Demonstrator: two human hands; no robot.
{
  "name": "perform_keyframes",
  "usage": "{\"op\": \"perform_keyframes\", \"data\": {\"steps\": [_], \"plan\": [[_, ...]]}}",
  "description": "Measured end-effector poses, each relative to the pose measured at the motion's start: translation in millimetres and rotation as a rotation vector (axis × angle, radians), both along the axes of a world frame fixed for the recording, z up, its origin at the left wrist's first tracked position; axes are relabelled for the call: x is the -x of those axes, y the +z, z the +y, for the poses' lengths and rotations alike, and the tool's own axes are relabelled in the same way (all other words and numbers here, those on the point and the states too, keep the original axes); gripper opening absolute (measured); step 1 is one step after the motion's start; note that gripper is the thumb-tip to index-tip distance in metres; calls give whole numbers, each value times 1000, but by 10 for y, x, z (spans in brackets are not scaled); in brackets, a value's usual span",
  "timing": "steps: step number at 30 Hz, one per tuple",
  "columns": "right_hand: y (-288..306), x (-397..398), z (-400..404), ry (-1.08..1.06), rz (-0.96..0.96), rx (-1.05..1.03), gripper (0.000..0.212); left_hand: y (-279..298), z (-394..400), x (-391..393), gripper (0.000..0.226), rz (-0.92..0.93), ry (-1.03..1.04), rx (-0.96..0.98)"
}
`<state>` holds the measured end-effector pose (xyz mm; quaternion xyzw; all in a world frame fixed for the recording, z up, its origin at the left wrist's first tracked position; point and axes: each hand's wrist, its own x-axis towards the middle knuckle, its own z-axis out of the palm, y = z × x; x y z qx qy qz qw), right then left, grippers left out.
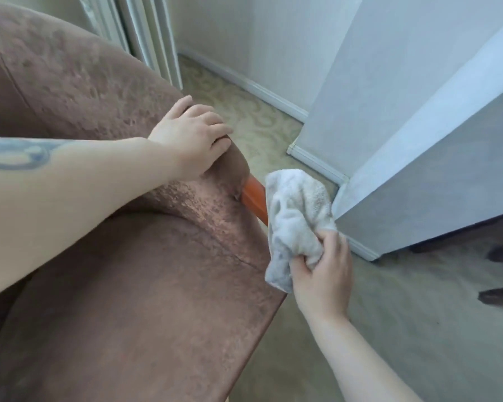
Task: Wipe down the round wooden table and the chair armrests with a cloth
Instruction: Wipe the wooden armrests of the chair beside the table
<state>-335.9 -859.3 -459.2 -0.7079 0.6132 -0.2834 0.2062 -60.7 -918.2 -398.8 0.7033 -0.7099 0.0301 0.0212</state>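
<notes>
One brown velvet upholstered armchair (122,285) fills the near left. Right hand (321,277) grasps one crumpled white terry cloth (295,216), fingers curled round its lower part, cloth hanging just beside the one orange wooden chair leg (253,198) under the armrest. Left hand (190,140) rests on the padded brown armrest end (235,161), fingers relaxed, gripping nothing. Beyond: patterned beige carpet (244,111), white baseboard (244,82), two pale wall faces.

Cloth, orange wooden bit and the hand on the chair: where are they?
cloth (296,210), head view, on its bunched middle
orange wooden bit (254,198), head view, on its bare top
left hand (192,137), head view, on its back
</notes>
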Motion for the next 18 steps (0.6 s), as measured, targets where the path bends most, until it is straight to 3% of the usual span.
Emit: {"op": "perform_keyframes", "data": {"steps": [3,4,5,8,12,15,18], "plan": [[185,-645,-432,-359,-221,-296,57,-96,-105,95,44,-102,21,68],[207,-911,-561,-383,-248,-349,57,-111,-129,163,44,-92,48,126],[198,-1143,-618,-355,-237,-314,52,-116,-153,214,41,-76,63,178],[139,-1280,-440,-216,-87,141,36,-141,-225,199,28,-98,-4,186],[-350,-210,-263,112,97,316,55,-170,-229,167,38,-128,-20,294],[-458,302,-243,1,-24,130,51,-284,-248,169,41,-121,-12,375],[-393,102,-602,-543,-318,-356,45,-326,-269,140,44,-128,-19,418]]}}
